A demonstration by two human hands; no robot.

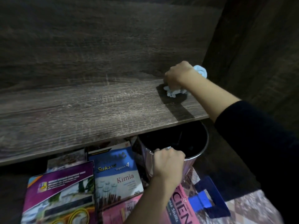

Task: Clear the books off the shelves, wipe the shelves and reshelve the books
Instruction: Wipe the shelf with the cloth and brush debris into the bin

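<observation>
My right grip (178, 75) is clenched on the cloth (174, 92) at the shelf's (80, 113) right end, its length stretching leftward; left grip (168, 160) clasps the bucket (205, 145).

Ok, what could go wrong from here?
The left hand grips the rim of the metal bucket, right beside the Kimia book; tipped, anything in it could wet the covers. The cloth in the right hand is at the right end of the shelf, so the rest may go unwiped.
</observation>
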